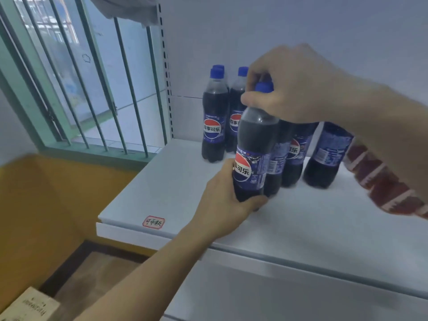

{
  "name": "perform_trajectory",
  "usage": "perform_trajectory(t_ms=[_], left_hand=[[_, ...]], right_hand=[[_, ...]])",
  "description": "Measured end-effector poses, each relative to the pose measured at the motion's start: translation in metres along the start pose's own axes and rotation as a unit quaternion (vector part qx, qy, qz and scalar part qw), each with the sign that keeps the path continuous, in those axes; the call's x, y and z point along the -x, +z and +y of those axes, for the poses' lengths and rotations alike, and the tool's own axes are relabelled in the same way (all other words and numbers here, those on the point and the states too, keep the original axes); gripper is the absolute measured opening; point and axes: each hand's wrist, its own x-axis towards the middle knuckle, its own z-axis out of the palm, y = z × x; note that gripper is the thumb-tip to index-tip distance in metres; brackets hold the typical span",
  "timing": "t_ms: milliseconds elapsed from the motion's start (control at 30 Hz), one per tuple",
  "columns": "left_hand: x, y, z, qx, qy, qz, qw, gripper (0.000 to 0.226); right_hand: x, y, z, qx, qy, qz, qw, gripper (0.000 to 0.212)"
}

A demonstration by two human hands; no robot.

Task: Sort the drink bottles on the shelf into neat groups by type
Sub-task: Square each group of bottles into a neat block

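Observation:
Several dark cola bottles with blue caps and blue labels stand on the white shelf [176,195]. My left hand [222,200] grips the base of the front cola bottle [253,147], and my right hand [294,89] pinches its neck just under the blue cap. This bottle is upright, at the shelf surface or just above it; I cannot tell which. Right behind it stand three more cola bottles [294,156]. Another group of cola bottles [214,117] stands at the back left by the wall. Red-labelled bottles [382,181] show blurred under my right forearm.
A small red-bordered sticker [153,222] sits on the shelf's front left corner. A barred window [92,77] is to the left, past the slotted shelf upright [165,66]. A cardboard box [30,306] lies on the floor at lower left. A lower white shelf [301,286] sticks out below.

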Motion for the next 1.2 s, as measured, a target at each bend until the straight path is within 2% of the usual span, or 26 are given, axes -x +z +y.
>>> perform_trajectory(t_ms=[100, 167, 233, 300, 367, 467, 567, 667, 700, 867, 1033, 1100, 1200], left_hand=[[-0.011, -0.021, -0.003, 0.016, -0.019, 0.018, 1.000, 0.070], [-0.024, -0.036, -0.006, 0.013, -0.036, -0.006, 0.999, 0.073], [-0.038, -0.045, -0.009, 0.005, -0.051, -0.028, 0.998, 0.074], [-0.052, -0.045, -0.009, -0.016, -0.060, -0.019, 0.998, 0.073], [-0.064, -0.041, -0.011, -0.062, -0.074, -0.014, 0.995, 0.069], [-0.073, -0.036, -0.025, -0.207, -0.092, -0.023, 0.974, 0.052], [-0.080, -0.025, -0.033, -0.295, -0.044, -0.058, 0.953, 0.029], [-0.098, -0.009, -0.033, -0.268, 0.021, -0.126, 0.955, 0.016], [-0.103, -0.007, -0.034, -0.261, 0.029, -0.129, 0.956, 0.020], [-0.110, -0.004, -0.057, -0.218, 0.039, -0.061, 0.973, 0.024], [-0.110, 0.000, -0.065, -0.210, 0.067, -0.053, 0.974, 0.023], [-0.110, -0.001, -0.067, -0.200, 0.068, -0.064, 0.975, 0.023], [-0.107, -0.001, -0.064, -0.131, 0.089, -0.059, 0.986, 0.021]], right_hand=[[-0.017, -0.001, 0.001, -0.033, 0.008, 0.027, 0.999, 0.013], [-0.031, 0.000, 0.003, -0.046, 0.004, 0.043, 0.998, 0.009], [-0.048, 0.001, 0.008, -0.042, 0.006, 0.044, 0.998, 0.009], [-0.065, 0.002, 0.014, -0.024, 0.014, 0.027, 0.999, 0.009], [-0.080, 0.005, 0.023, -0.013, 0.021, -0.008, 1.000, 0.008], [-0.095, 0.012, 0.033, -0.001, 0.019, -0.064, 0.998, 0.008], [-0.102, 0.023, 0.041, 0.032, 0.017, -0.098, 0.995, 0.007], [-0.108, 0.031, 0.048, 0.043, 0.023, -0.107, 0.993, 0.006], [-0.110, 0.032, 0.051, 0.046, 0.026, -0.111, 0.992, 0.006], [-0.111, 0.035, 0.059, 0.003, 0.061, -0.138, 0.989, 0.007], [-0.113, 0.034, 0.066, -0.025, 0.058, -0.146, 0.987, 0.011], [-0.109, 0.023, 0.072, -0.041, 0.072, -0.134, 0.988, 0.018], [-0.093, 0.002, 0.084, 0.014, 0.078, -0.087, 0.993, 0.021]])
